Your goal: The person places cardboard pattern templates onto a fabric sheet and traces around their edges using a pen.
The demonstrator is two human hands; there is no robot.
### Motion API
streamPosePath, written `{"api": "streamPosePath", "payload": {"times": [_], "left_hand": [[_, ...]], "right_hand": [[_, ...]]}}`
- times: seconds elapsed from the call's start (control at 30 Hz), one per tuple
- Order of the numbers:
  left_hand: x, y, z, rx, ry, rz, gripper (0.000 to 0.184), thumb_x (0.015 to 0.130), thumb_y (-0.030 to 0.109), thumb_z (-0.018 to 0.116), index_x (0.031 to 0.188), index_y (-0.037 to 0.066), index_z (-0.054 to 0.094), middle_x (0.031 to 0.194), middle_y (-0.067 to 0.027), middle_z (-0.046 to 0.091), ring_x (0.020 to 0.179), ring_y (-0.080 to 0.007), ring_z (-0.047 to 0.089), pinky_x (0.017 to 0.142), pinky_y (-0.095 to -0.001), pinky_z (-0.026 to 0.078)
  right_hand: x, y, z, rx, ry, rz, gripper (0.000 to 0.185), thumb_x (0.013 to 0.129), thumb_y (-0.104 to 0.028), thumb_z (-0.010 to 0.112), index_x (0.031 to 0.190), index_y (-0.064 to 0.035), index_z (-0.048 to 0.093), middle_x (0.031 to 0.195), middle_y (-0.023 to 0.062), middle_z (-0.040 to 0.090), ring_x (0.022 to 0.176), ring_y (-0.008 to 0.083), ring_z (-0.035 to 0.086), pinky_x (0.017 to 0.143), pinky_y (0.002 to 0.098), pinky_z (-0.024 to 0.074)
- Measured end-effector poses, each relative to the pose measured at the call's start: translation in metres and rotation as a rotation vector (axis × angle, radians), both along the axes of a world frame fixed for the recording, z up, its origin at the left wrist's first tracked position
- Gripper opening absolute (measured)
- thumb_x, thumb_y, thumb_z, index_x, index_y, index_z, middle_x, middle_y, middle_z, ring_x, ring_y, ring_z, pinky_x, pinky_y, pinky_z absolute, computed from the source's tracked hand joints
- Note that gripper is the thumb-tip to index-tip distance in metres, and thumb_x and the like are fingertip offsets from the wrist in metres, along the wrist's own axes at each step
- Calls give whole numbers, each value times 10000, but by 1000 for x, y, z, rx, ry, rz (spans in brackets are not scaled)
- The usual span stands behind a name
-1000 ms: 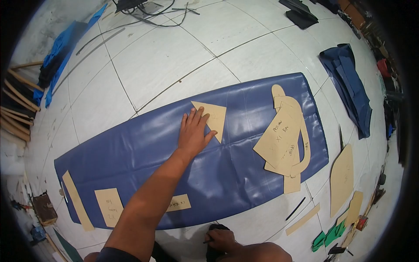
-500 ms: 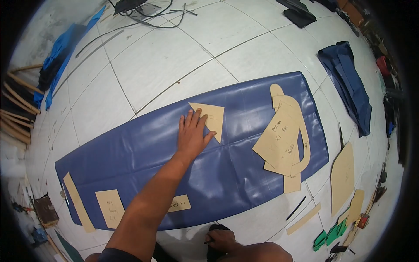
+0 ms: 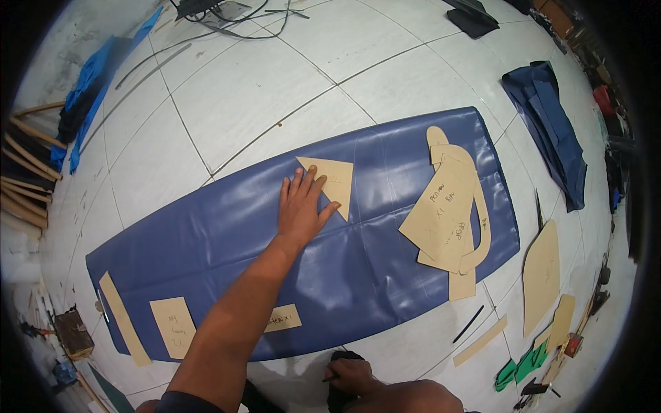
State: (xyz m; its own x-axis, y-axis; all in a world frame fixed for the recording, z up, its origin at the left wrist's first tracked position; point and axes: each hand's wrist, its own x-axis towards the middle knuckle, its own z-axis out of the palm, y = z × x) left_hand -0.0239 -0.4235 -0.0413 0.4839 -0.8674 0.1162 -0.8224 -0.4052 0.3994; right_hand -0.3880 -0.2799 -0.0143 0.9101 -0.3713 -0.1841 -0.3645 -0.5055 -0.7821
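Observation:
My left hand (image 3: 301,206) lies flat with fingers spread, its fingertips and thumb over the left part of a triangular tan card piece (image 3: 339,180). That piece rests on a large blue sheet (image 3: 241,227) spread on the floor. Close to my body, below the sheet's near edge, my right hand (image 3: 350,374) is closed around a thin dark stick-like item (image 3: 330,379). Overlapping tan card pieces with handwriting (image 3: 441,213) lie on the sheet's right part. A rectangular card (image 3: 172,327), a long strip (image 3: 124,320) and a small labelled card (image 3: 284,318) lie along its near left side.
Folded dark blue material (image 3: 547,127) lies on the floor at the right, above a large card piece (image 3: 542,279) and green scraps (image 3: 530,365). Black cables (image 3: 241,31) are at the top left. Curved wooden rods (image 3: 27,172) stand at the left edge.
The view has shifted slightly. My left hand stays on the triangular card, and my right hand keeps its closed pose near my body.

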Motion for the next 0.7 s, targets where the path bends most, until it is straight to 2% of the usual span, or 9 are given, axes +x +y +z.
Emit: {"api": "streamPosePath", "payload": {"times": [0.47,0.53,0.7], "left_hand": [[1,1,-1,-1,47,-8,661,895,475,689,1410,87,541,1568,-158,402,1487,-384,288,1219,-541,165],[1,0,0,48,41,-2,658,919,493,658,1426,93,528,1590,-117,385,1499,-351,280,1235,-532,140],[1,-1,3,57,54,2,659,920,492,657,1430,96,525,1593,-117,381,1503,-348,272,1238,-531,130]], "right_hand": [[-5,4,-10,6,-29,-12,137,780,-255,784,823,-176,680,703,-7,653,624,221,677,529,373,533],[-6,5,-10,18,-33,-10,141,777,-251,786,830,-176,680,706,-8,655,624,219,677,525,373,532],[-6,8,-12,-42,-26,-39,149,775,-247,786,826,-168,670,709,-7,655,622,220,675,519,375,529]]}}
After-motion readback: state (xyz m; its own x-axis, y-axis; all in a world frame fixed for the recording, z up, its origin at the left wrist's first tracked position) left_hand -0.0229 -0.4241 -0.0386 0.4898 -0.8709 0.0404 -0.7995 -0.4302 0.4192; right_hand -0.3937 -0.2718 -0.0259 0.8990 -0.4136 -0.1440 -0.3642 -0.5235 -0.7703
